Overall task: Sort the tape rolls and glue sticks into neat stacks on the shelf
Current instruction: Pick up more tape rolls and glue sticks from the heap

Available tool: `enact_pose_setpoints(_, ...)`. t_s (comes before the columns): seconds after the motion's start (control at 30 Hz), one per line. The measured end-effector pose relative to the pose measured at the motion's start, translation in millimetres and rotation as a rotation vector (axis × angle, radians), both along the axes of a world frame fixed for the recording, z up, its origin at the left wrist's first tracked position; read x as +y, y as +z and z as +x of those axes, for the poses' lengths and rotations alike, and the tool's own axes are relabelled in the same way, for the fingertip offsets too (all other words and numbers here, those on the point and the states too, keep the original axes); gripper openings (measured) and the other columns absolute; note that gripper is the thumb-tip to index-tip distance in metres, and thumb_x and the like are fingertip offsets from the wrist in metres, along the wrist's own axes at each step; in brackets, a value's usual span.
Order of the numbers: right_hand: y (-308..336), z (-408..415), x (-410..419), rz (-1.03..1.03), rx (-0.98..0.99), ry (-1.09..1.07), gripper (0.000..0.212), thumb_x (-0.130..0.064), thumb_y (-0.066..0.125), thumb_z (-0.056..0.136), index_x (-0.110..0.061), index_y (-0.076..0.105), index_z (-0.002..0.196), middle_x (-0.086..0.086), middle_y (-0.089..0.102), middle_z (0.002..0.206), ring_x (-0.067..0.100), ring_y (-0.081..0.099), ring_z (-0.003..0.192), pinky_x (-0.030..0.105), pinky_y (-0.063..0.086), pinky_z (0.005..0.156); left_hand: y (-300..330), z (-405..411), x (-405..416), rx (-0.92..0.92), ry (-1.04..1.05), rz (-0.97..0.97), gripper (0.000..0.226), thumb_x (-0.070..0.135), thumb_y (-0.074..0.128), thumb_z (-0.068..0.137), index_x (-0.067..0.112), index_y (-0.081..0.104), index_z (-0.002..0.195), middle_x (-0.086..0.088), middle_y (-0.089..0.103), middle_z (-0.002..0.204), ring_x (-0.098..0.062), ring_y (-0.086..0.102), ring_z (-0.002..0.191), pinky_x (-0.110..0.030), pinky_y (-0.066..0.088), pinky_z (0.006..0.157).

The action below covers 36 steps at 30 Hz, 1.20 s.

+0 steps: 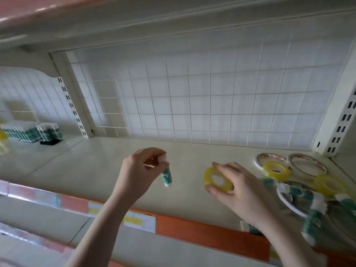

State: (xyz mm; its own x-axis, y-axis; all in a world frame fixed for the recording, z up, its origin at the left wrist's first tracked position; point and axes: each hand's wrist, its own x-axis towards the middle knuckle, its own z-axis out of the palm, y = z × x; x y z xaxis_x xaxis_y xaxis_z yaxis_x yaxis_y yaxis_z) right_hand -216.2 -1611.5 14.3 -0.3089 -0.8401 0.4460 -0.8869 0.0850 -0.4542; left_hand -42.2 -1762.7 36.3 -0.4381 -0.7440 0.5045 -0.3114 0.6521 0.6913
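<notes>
A: Cream metal shelf (92,166) with a white wire-grid back panel (192,97); sorting barely begun, judging by the jumble at the shelf's right end.

B: Jumble made up of what?

A: Wide white tape rolls (306,165), yellow clear-tape rolls (276,168), green-and-white glue sticks (300,191), all overlapping. Likely to slide or roll off the shelf's front edge if nudged by the right wrist.

B: And the hands?

A: Left hand (140,170) raised above mid-shelf, fingertips pinching a green-and-white glue stick (167,177) by its cap, tube hanging down; could slip from so light a pinch. Right hand (240,191) beside the jumble, thumb and fingers gripping a yellow tape roll (216,178) on edge.
</notes>
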Motion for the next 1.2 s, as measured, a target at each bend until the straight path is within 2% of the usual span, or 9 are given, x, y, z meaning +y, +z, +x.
enact_pose_setpoints(0.1, 3, 34, -30, -0.002, -0.021, -0.007, 0.070, -0.064, 0.051, 0.069, -0.020, 0.062, 0.122, -0.006, 0.062, 0.100, 0.010, 0.055, 0.074, 0.019, 0.040, 0.070, 5, 38, -20, 0.033, 0.040, -0.003, 0.032, 0.004, 0.075, 0.073, 0.034, 0.065, 0.080, 0.010, 0.068, 0.078, 0.002, 0.063, 0.070, -0.003, 0.043, 0.065)
enact_pose_setpoints(0.27, -1, 112, -95, -0.013, -0.047, -0.003, 0.060, -0.053, 0.061, 0.069, -0.018, 0.065, 0.118, -0.003, 0.064, 0.102, 0.018, 0.064, 0.091, 0.029, 0.049, 0.080, 11, 122, -69, 0.079, 0.109, -0.039, 0.030, 0.002, 0.075, 0.072, 0.029, 0.066, 0.081, 0.014, 0.067, 0.076, 0.002, 0.063, 0.070, -0.002, 0.042, 0.065)
enact_pose_setpoints(0.5, 0, 236, -192, -0.008, -0.049, 0.015, 0.048, -0.037, 0.072, 0.078, -0.021, 0.062, 0.123, -0.003, 0.063, 0.110, 0.018, 0.061, 0.103, 0.027, 0.043, 0.086, 19, 247, -162, 0.066, 0.171, -0.095, 0.026, 0.004, 0.076, 0.071, 0.026, 0.066, 0.081, 0.017, 0.064, 0.073, 0.008, 0.061, 0.066, -0.002, 0.041, 0.065)
enact_pose_setpoints(0.6, 2, 281, -234, -0.020, -0.051, 0.023, 0.046, -0.037, 0.070, 0.078, -0.024, 0.062, 0.121, -0.003, 0.062, 0.115, 0.017, 0.060, 0.106, 0.023, 0.039, 0.085, 23, 295, -200, 0.053, 0.203, -0.107, 0.026, 0.006, 0.076, 0.070, 0.028, 0.067, 0.081, 0.019, 0.065, 0.073, 0.004, 0.062, 0.069, -0.003, 0.042, 0.066)
enact_pose_setpoints(0.73, 5, 326, -284, -0.009, -0.054, 0.026, 0.045, -0.039, 0.069, 0.078, -0.026, 0.062, 0.120, -0.002, 0.062, 0.115, 0.019, 0.060, 0.106, 0.025, 0.040, 0.084, 26, 343, -239, 0.037, 0.236, -0.119, 0.026, 0.007, 0.076, 0.071, 0.028, 0.067, 0.083, 0.023, 0.062, 0.071, 0.011, 0.059, 0.068, -0.001, 0.040, 0.065)
enact_pose_setpoints(0.97, 8, 372, -374, -0.005, -0.026, 0.053, 0.052, -0.045, 0.063, 0.082, -0.025, 0.054, 0.129, -0.001, 0.057, 0.122, 0.020, 0.055, 0.112, 0.025, 0.037, 0.084, 16, 389, -316, 0.029, 0.263, -0.125, 0.024, 0.010, 0.075, 0.071, 0.028, 0.068, 0.086, 0.022, 0.063, 0.074, 0.004, 0.062, 0.074, -0.005, 0.044, 0.068)
enact_pose_setpoints(1.13, 6, 392, -443, 0.043, -0.006, -0.002, 0.059, -0.045, 0.061, 0.084, -0.022, 0.045, 0.137, 0.001, 0.053, 0.129, 0.020, 0.050, 0.119, 0.026, 0.035, 0.088, 10, 404, -382, 0.014, 0.258, -0.125, 0.019, 0.011, 0.075, 0.073, 0.022, 0.071, 0.088, 0.020, 0.063, 0.074, 0.003, 0.062, 0.072, -0.003, 0.042, 0.065)
enact_pose_setpoints(1.2, 8, 397, -465, 0.067, -0.002, -0.037, 0.057, -0.045, 0.060, 0.085, -0.021, 0.046, 0.135, 0.003, 0.053, 0.128, 0.022, 0.050, 0.118, 0.028, 0.036, 0.088, 13, 407, -407, 0.005, 0.239, -0.139, 0.019, 0.011, 0.074, 0.073, 0.025, 0.069, 0.086, 0.019, 0.064, 0.075, 0.002, 0.062, 0.071, -0.009, 0.046, 0.067)
